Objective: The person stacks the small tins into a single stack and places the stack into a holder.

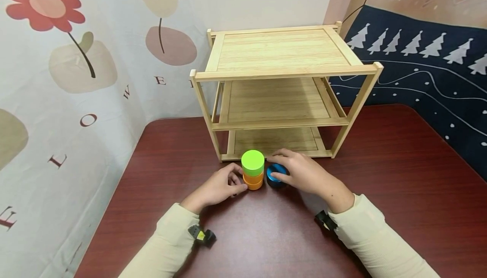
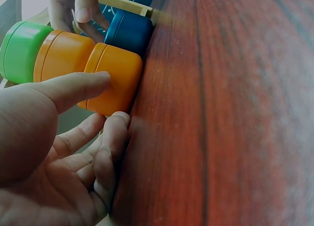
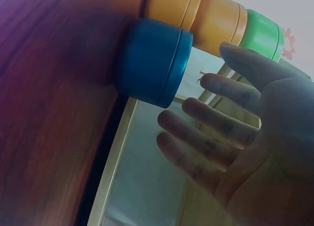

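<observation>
Three small lidded round jars stand in a stack: a green jar (image 1: 253, 162) on top, an orange jar (image 2: 66, 54) in the middle and another orange jar (image 2: 115, 76) at the bottom. My left hand (image 1: 220, 184) is at the stack's left side. Its thumb lies at the bottom jar and its other fingers bend loosely beside it; whether they press on it I cannot tell. Just right of the stack, a blue jar (image 3: 149, 61) stands on the table. My right hand (image 1: 304, 171) hovers over it with spread fingers, and the right wrist view shows a gap between palm and jar.
A three-tier light wooden rack (image 1: 281, 75) stands on the dark red table (image 1: 258, 235), right behind the jars. Its front bottom rail is close to my fingertips. A patterned cloth (image 1: 114, 37) covers the wall at the left, and a dark blue one (image 1: 414, 75) hangs at the right.
</observation>
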Action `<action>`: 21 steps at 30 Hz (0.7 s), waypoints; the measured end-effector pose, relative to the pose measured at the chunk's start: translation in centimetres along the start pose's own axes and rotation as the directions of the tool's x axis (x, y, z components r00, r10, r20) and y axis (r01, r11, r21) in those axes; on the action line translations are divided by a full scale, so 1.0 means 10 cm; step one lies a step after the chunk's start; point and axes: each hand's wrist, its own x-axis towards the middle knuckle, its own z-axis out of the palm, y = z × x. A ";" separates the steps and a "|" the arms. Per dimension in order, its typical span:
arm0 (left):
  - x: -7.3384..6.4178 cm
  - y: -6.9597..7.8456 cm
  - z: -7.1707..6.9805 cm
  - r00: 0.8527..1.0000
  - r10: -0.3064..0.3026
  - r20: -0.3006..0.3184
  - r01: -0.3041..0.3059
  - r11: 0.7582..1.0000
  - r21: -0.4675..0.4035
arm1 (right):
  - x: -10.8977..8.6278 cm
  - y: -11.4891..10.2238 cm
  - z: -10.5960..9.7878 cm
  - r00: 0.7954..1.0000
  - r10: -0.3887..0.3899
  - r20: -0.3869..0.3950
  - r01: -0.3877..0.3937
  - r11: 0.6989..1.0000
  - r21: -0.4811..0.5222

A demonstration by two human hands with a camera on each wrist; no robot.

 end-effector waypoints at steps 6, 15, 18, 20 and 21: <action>0.00 0.00 0.00 1.000 -0.005 -0.003 0.005 1.000 -0.006 | 0.01 0.00 0.02 1.000 -0.012 -0.003 0.012 1.000 -0.009; 0.00 -0.01 0.00 1.000 0.002 -0.009 -0.002 1.000 -0.011 | 0.01 0.00 0.05 1.000 -0.017 0.014 0.017 1.000 -0.025; 0.00 -0.01 0.00 1.000 0.001 -0.009 -0.001 1.000 -0.010 | 0.01 0.00 0.07 1.000 -0.023 0.020 0.023 1.000 -0.018; 0.01 -0.01 0.00 1.000 0.000 -0.009 -0.001 1.000 -0.008 | 0.01 0.01 0.07 0.999 -0.026 0.021 0.026 1.000 -0.013; 0.01 -0.01 0.00 1.000 0.001 -0.009 -0.001 1.000 -0.008 | 0.01 0.01 0.08 0.999 -0.028 0.022 0.028 1.000 -0.011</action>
